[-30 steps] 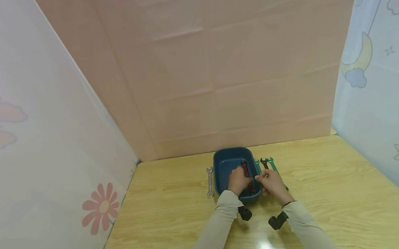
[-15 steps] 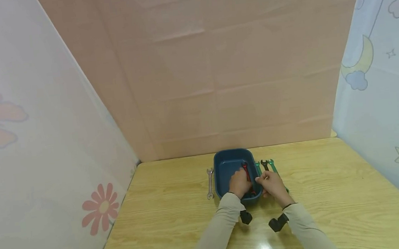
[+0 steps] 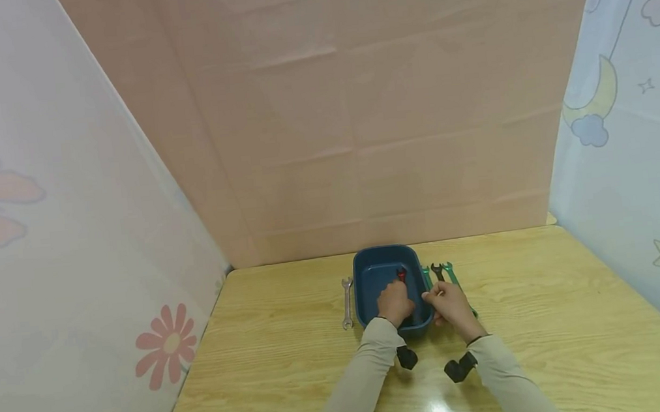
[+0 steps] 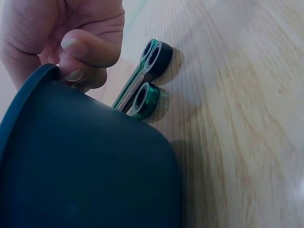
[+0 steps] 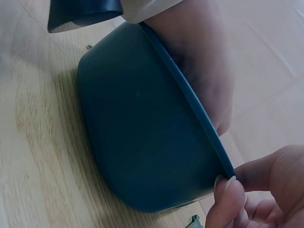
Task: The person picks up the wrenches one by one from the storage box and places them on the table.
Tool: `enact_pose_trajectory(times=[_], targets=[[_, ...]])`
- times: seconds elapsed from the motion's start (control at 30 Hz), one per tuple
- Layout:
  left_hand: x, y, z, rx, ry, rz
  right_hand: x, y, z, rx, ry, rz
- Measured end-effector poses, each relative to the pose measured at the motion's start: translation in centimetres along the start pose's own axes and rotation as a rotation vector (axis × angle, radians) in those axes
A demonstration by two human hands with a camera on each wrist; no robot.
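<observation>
A blue bin (image 3: pixel 363 288) stands on the table. My left hand (image 3: pixel 395 303) reaches down into it over a red open-end wrench (image 3: pixel 401 273), whose far end sticks out past the knuckles. The hand appears to grip the wrench's shaft, though the bin wall hides the fingertips. At the bin's right side, my right hand (image 3: pixel 449 303) pinches the rim between thumb and fingers; the right wrist view shows this pinch closely, thumb and fingers (image 5: pixel 228 202) meeting on either side of the rim.
Right of the bin lie a green wrench (image 3: pixel 427 275), a black wrench (image 3: pixel 438 271) and another green wrench (image 3: pixel 451 274), partly behind my right hand. To its left a silver wrench (image 3: pixel 347 302) lies on the wooden table (image 3: pixel 283 341).
My left hand has closed over the red wrench, which has shifted slightly left and is now mostly covered by the hand. The right hand stays at the bin's rim.
</observation>
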State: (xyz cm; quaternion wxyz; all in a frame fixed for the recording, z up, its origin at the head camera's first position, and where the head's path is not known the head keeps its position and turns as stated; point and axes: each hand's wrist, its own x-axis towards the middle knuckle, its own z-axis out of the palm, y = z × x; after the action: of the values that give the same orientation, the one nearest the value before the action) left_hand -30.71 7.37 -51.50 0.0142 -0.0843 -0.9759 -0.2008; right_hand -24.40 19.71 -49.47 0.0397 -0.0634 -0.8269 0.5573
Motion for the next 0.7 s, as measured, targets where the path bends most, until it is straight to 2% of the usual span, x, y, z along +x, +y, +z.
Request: enact_pose_trajectory(times=[0.23, 0.4, 0.7], targets=[[0.0, -0.1, 0.0, 0.025, -0.001, -0.015, 0.1, 0.0, 0.0, -0.002, -0.001, 0.007], [-0.2, -0.3, -0.3, -0.014, -0.015, -0.028, 0.2, 0.1, 0.0, -0.011, -0.004, 0.014], [-0.6, -0.4, -1.1, -0.093, -0.059, -0.006, 0.4, 0.2, 0.0, -0.001, -0.026, 0.020]])
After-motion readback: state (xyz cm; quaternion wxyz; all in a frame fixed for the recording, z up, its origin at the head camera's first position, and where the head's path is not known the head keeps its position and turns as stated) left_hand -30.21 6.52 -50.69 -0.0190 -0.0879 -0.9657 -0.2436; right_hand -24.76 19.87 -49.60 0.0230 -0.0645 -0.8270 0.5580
